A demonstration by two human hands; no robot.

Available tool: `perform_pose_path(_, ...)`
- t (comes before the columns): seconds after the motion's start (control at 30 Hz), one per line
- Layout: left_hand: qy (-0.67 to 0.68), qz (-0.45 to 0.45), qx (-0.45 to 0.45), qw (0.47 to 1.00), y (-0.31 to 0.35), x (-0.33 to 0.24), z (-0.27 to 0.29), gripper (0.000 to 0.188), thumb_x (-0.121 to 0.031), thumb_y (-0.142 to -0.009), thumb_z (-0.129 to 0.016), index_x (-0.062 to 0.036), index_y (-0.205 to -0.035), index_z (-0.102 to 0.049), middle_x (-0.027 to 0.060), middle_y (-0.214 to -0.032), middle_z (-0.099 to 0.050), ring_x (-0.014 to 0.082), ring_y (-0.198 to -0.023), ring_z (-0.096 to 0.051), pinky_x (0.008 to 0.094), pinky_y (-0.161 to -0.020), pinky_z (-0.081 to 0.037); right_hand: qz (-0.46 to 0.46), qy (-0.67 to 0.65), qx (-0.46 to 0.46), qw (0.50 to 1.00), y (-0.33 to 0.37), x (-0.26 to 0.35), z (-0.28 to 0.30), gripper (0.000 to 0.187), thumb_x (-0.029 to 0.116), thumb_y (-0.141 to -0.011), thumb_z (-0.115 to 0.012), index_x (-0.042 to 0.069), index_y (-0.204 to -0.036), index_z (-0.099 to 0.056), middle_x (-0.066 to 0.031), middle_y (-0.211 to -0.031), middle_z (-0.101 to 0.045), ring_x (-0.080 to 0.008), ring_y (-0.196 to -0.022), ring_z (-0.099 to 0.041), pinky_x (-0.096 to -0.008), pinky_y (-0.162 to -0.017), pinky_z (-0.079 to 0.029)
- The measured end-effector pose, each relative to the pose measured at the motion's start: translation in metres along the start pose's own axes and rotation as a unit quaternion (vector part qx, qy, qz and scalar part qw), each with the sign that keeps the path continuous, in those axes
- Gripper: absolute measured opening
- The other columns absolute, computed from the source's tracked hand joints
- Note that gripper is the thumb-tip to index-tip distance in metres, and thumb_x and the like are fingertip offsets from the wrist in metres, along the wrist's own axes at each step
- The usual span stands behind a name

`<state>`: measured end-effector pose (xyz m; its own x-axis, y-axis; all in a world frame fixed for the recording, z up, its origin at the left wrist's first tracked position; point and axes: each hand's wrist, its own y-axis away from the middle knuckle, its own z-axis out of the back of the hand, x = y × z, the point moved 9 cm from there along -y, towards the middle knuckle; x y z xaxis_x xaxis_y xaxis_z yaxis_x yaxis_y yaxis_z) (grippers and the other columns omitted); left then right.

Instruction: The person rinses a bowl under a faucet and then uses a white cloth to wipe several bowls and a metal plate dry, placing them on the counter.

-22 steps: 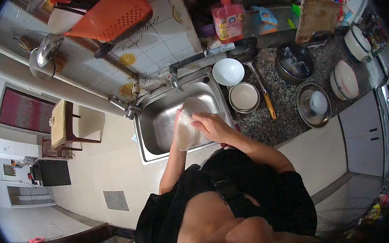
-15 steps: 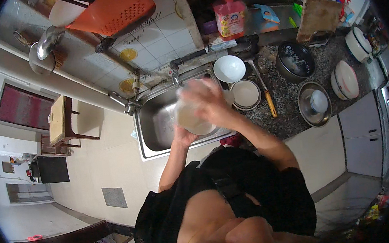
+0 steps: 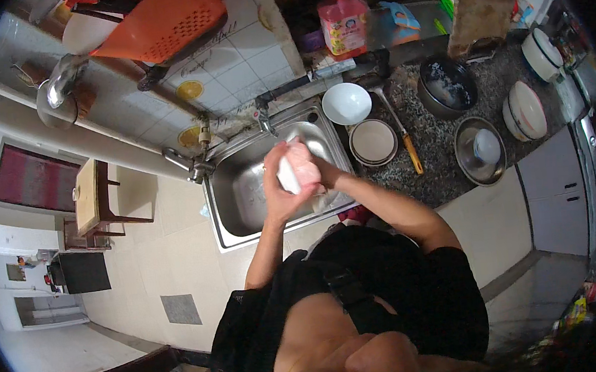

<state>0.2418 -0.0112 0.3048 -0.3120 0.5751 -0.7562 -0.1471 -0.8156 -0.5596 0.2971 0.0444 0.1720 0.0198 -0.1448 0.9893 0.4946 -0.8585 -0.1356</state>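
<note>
Over the right part of the steel sink [image 3: 225, 229], my left hand [image 3: 278, 196] is closed around a white and pale pink thing [image 3: 299, 166], whose full shape the fingers hide. It stands tilted, its white face toward the left hand and the pink side to the right. My right hand [image 3: 324, 171] is against its right side, and its fingers are mostly hidden. Below the hands, a dull whitish rim or cloth [image 3: 324, 200] shows, too little to name. The tap [image 3: 264, 118] is just beyond the hands.
Right of the sink are a white bowl [image 3: 346, 104], stacked cream bowls [image 3: 373, 142], a wooden-handled spatula [image 3: 407, 134], a black pot [image 3: 448, 86] and a steel basin [image 3: 481, 151] with a small bowl inside. A pink pump bottle [image 3: 344, 22] stands behind. An orange basket [image 3: 163, 24] hangs upper left.
A pale round bowl-like thing lay broad side up, my blurred right hand over it. Now a white and pink thing stands tilted, the right hand at its side. The view has shifted slightly.
</note>
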Motion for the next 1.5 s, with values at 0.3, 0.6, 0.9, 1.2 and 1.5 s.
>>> perform_pose_path(0.3,0.265,0.152,-0.005,0.952,0.015,0.033,-0.004,0.075,-0.028,-0.062,-0.064,-0.0072,-0.124,-0.027,0.0127,-0.123,-0.035,0.0239,-0.112,-0.037,0.0349,-0.095,-0.029,-0.035,0.057,-0.066,0.996,0.029,0.05,-0.001,0.054,0.024,-0.079,-0.051,-0.005,-0.116,-0.025,-0.0183,-0.106,-0.047,-0.0243,-0.094,-0.05,-0.0328,-0.076,-0.041)
perform_pose_path(0.6,0.603,0.404,-0.107,0.679,0.039,0.063,-0.011,0.058,-0.056,-0.082,-0.03,-0.0124,-0.118,-0.042,0.0056,-0.116,-0.047,0.0229,-0.105,-0.046,0.04,-0.09,-0.035,0.129,0.246,-0.213,0.937,0.059,0.143,0.058,0.041,0.018,-0.08,-0.053,-0.004,-0.109,-0.035,-0.0245,-0.104,-0.041,-0.0389,-0.093,-0.044,-0.0419,-0.077,-0.036)
perform_pose_path(0.9,0.519,0.354,-0.072,0.775,0.025,0.083,-0.038,0.045,-0.042,-0.087,-0.032,-0.0103,-0.117,-0.041,0.0078,-0.113,-0.048,0.0216,-0.103,-0.047,0.0363,-0.088,-0.037,0.153,0.111,-0.161,0.969,0.037,0.136,0.0,0.066,0.031,-0.07,-0.065,-0.006,-0.112,-0.03,-0.0238,-0.102,-0.041,-0.0344,-0.094,-0.043,-0.0385,-0.081,-0.034)
perform_pose_path(1.2,0.556,0.482,0.07,0.673,0.048,0.075,-0.047,0.059,-0.055,-0.081,-0.032,-0.0085,-0.118,-0.042,0.0117,-0.114,-0.048,0.0267,-0.101,-0.049,0.0412,-0.085,-0.04,0.315,0.608,0.147,0.714,0.07,0.125,-0.021,0.03,0.007,-0.068,-0.049,0.015,-0.097,-0.047,-0.0046,-0.102,-0.047,-0.021,-0.105,-0.041,-0.0334,-0.096,-0.027)
perform_pose_path(1.5,0.515,0.391,0.022,0.763,0.028,0.081,-0.041,0.048,-0.041,-0.085,-0.039,-0.0088,-0.12,-0.038,0.0089,-0.116,-0.046,0.0203,-0.103,-0.047,0.0355,-0.088,-0.038,0.097,0.59,-0.064,0.799,0.058,0.087,-0.006,0.046,0.009,-0.065,-0.052,0.005,-0.11,-0.046,-0.0144,-0.115,-0.038,-0.028,-0.099,-0.037,-0.0389,-0.081,-0.033)
